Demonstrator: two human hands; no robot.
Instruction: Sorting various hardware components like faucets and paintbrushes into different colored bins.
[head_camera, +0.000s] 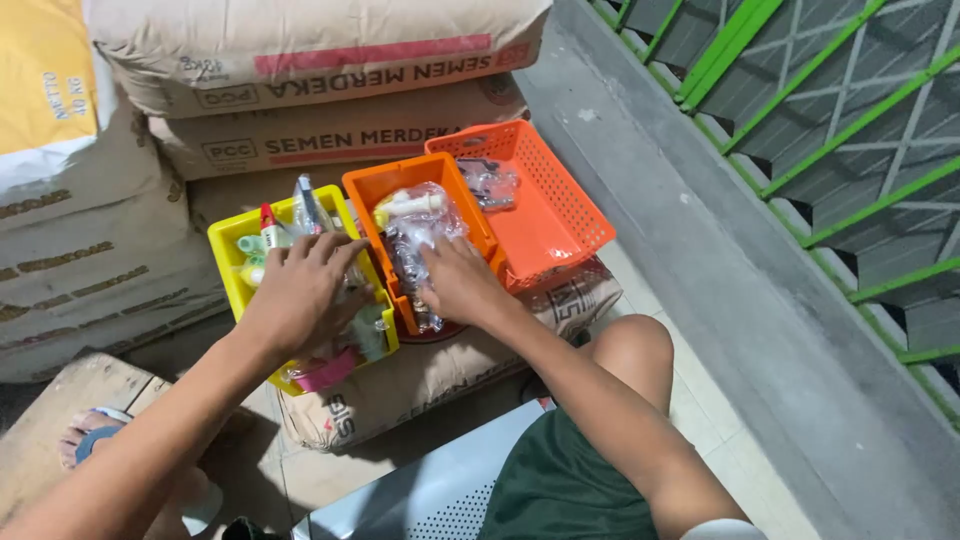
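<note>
My left hand (303, 290) lies flat, fingers spread, on the small packets inside a yellow plastic basket (226, 250). My right hand (458, 282) reaches into the middle orange basket (392, 178), its fingers on clear plastic bags of small parts (420, 230); whether it grips one is hidden. A wider orange mesh basket (555, 205) stands to the right, holding one clear bag of metal pieces (488, 182) at its far end. All three baskets rest on a brown paper sack (420, 385).
Stacked brown cement sacks (300, 60) rise behind the baskets and at the left. A grey concrete ledge (700, 230) and green metal grille (830, 150) run along the right. My bare knee (630, 350) and a sandalled foot (90, 435) are below.
</note>
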